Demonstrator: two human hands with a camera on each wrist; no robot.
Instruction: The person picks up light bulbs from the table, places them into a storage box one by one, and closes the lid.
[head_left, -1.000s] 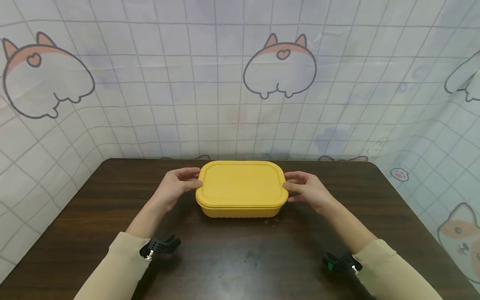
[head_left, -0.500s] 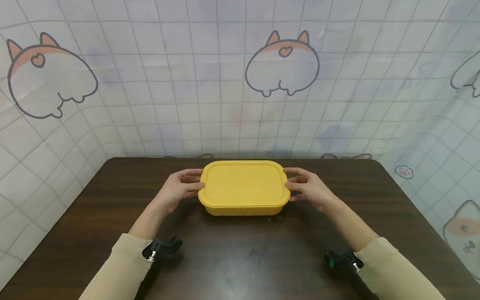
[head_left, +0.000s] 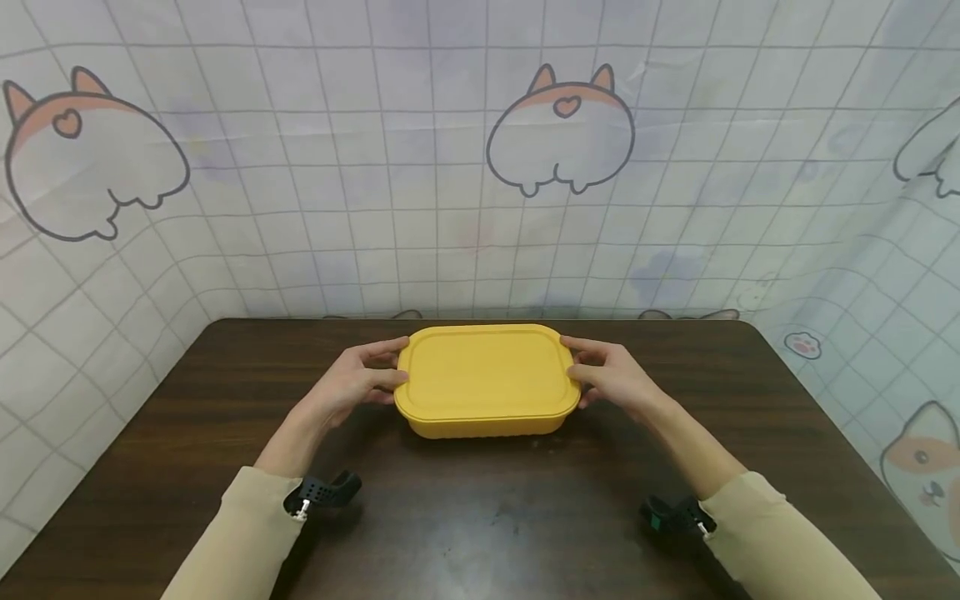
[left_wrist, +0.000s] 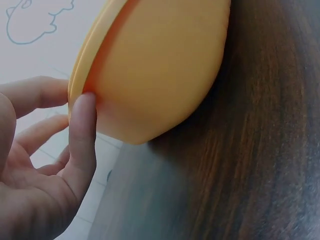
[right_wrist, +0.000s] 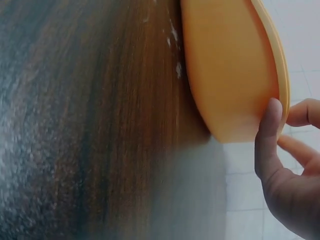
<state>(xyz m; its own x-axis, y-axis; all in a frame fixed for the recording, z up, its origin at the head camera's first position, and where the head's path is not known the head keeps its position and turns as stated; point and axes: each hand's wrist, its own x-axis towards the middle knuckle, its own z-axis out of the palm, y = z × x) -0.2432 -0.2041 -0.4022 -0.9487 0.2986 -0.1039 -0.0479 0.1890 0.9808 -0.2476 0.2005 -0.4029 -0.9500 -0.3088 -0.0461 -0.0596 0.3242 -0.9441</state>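
Note:
A yellow plastic food container (head_left: 480, 427) with a matching yellow lid (head_left: 483, 371) sits on the dark wooden table. At its left end, my left hand (head_left: 356, 383) grips the lid's rim between thumb and fingers. My right hand (head_left: 618, 379) pinches the rim the same way at the right end. In the left wrist view the thumb (left_wrist: 82, 135) lies against the rim from the container's side, with fingers at the other face. The right wrist view shows a like hold, its thumb (right_wrist: 270, 125) against the rim. The lid covers the container, so its inside is hidden.
The dark wooden table (head_left: 480, 517) reaches back to a white grid-patterned cloth (head_left: 420, 167) with cartoon animals, which also hangs at both sides. A black strap sits at each wrist, below the light sleeves (head_left: 240, 533). Small pale marks lie near the container.
Both index fingers have shifted slightly inward onto the lid's far corners. The container stays in about the same place; the whole head view has shifted a little.

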